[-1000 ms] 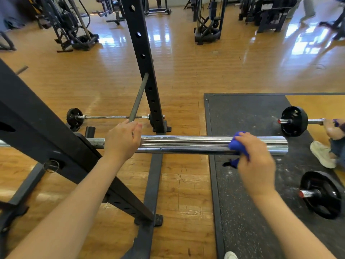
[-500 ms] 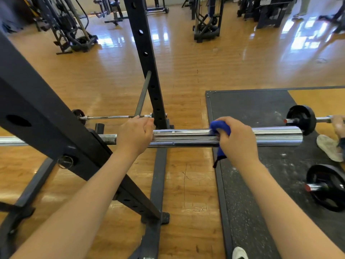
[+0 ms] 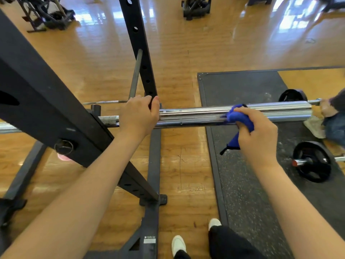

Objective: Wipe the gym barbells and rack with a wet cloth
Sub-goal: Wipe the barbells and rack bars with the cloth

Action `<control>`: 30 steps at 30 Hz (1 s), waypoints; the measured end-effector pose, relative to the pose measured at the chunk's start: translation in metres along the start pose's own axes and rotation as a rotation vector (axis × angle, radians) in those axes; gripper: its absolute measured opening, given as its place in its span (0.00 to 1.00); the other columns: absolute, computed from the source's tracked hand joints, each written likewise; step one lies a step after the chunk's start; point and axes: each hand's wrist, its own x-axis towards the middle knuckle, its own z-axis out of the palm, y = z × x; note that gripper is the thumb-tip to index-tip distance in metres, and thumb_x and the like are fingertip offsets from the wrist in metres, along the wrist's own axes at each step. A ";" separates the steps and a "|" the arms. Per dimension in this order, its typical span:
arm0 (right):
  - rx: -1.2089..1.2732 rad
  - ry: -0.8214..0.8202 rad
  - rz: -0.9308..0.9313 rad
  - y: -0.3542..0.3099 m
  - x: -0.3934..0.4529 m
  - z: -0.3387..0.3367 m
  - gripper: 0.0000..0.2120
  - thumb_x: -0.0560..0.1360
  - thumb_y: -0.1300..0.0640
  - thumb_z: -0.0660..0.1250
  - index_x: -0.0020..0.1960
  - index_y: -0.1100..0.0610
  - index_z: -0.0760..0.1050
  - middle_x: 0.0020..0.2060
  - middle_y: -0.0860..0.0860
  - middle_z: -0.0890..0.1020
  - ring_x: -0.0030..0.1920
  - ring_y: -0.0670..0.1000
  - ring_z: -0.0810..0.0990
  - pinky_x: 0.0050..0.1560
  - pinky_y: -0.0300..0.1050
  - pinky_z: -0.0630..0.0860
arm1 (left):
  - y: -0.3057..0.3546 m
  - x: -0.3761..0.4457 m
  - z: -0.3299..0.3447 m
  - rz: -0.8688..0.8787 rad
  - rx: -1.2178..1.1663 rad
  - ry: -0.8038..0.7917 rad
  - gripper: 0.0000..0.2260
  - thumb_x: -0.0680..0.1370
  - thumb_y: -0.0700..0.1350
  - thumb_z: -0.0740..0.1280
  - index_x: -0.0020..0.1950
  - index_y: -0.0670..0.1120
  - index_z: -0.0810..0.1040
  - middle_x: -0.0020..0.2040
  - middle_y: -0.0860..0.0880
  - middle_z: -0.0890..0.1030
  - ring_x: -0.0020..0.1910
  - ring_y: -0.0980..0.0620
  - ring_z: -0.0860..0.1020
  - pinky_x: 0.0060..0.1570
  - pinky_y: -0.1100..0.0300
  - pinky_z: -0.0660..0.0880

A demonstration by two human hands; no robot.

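Your left hand (image 3: 139, 116) is curled over the chrome bar (image 3: 196, 114) where its sleeve begins, just beside the black rack (image 3: 46, 101), with the fingers wrapped over the top. Your right hand (image 3: 259, 135) pinches a bunched blue cloth (image 3: 238, 118) and presses it against the near side of the sleeve, about midway along; a tail of cloth hangs below your palm. The bar lies level across the rack, its free end out over the dark mat (image 3: 242, 184). Two plates (image 3: 312, 161) sit on the mat to your right.
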 end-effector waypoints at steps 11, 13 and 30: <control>-0.079 -0.148 -0.085 0.012 0.036 0.011 0.11 0.74 0.69 0.64 0.52 0.59 0.79 0.45 0.50 0.81 0.45 0.48 0.75 0.47 0.29 0.63 | -0.003 -0.037 0.014 0.076 0.145 0.164 0.22 0.79 0.45 0.53 0.69 0.35 0.69 0.69 0.38 0.70 0.71 0.39 0.64 0.72 0.48 0.53; -0.083 -0.121 -0.129 0.016 0.028 0.010 0.12 0.73 0.70 0.64 0.54 0.61 0.79 0.47 0.54 0.82 0.48 0.51 0.75 0.51 0.31 0.63 | -0.004 -0.030 0.012 0.069 0.177 0.171 0.22 0.79 0.45 0.53 0.68 0.35 0.70 0.67 0.38 0.73 0.69 0.39 0.68 0.70 0.48 0.57; -0.061 -0.022 -0.248 0.011 0.029 0.021 0.13 0.73 0.66 0.59 0.54 0.64 0.78 0.49 0.58 0.82 0.52 0.50 0.73 0.57 0.31 0.63 | -0.003 -0.027 0.001 0.076 0.027 0.136 0.21 0.80 0.46 0.52 0.66 0.36 0.72 0.66 0.39 0.74 0.69 0.39 0.68 0.70 0.43 0.58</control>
